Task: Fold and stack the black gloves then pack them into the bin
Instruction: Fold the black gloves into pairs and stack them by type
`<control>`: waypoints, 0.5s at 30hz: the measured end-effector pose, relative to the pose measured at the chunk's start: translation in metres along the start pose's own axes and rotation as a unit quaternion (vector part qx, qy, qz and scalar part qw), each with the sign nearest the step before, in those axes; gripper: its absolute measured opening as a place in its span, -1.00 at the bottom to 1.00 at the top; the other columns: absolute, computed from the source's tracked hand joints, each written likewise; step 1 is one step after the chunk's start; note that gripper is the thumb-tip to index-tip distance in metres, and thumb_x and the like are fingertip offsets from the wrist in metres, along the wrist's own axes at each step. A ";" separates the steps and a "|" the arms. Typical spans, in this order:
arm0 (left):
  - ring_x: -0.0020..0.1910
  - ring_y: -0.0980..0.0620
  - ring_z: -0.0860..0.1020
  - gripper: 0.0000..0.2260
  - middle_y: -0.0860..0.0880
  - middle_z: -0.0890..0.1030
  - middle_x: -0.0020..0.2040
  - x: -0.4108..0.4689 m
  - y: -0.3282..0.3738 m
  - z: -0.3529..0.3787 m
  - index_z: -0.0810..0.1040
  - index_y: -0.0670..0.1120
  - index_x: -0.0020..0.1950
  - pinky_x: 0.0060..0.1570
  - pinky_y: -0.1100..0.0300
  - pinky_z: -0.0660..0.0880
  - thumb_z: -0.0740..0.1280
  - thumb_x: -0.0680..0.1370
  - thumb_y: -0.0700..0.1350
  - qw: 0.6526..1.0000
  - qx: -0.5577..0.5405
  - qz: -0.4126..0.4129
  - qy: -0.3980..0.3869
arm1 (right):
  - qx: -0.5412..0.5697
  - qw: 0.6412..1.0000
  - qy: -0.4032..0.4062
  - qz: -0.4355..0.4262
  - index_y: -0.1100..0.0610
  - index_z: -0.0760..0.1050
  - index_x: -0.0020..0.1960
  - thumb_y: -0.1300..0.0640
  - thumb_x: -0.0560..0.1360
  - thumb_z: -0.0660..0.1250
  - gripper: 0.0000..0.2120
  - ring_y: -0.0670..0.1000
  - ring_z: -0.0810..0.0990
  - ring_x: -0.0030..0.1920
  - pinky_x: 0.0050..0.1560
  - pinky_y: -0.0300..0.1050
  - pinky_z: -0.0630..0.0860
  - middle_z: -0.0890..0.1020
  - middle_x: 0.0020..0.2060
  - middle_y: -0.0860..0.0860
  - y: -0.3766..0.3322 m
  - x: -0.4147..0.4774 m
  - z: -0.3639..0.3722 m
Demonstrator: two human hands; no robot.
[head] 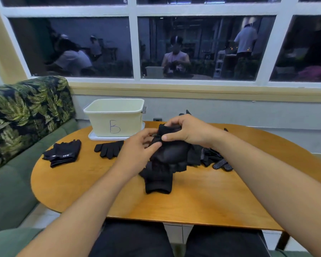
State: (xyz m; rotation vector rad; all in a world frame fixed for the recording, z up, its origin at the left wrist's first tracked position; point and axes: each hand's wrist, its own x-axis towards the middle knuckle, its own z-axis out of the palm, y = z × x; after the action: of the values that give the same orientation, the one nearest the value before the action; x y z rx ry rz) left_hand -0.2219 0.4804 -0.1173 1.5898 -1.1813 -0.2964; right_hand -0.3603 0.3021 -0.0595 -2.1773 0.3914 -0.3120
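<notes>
Both hands hold a black glove (168, 154) above the middle of the wooden table (119, 197). My right hand (189, 131) pinches its upper cuff, and my left hand (139, 145) grips its left edge. Its lower end hangs down to the tabletop. A folded stack of black gloves (63, 152) lies at the left. A single flat black glove (109, 149) lies beside it. A loose pile of black gloves (215, 158), some with white dots, sits to the right behind my right wrist. The cream bin (117, 119) marked "B" stands at the back left, empty as far as I can see.
The bin rests on a white lid or tray (96, 137). A green sofa with leaf-print cushions (22, 115) runs along the left of the table. A wall and large window (174, 49) lie behind the table. My legs are under the near edge.
</notes>
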 end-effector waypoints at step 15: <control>0.13 0.18 0.64 -0.75 0.18 0.72 0.08 0.050 -0.058 -0.048 0.69 0.13 0.28 0.19 0.09 0.55 0.46 0.64 -0.12 0.980 0.183 -0.035 -0.072 | -0.054 0.998 0.032 0.007 -0.08 0.72 0.19 -0.02 0.57 0.56 -0.79 -0.15 0.72 0.00 0.03 -0.21 0.66 0.76 0.00 -0.13 0.019 0.042 0.008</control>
State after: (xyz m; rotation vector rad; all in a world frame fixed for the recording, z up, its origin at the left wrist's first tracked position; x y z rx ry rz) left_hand -0.1338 0.4645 -0.1297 1.9584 -1.3493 -0.2520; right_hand -0.3215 0.2809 -0.0764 -2.2735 0.4684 -0.3620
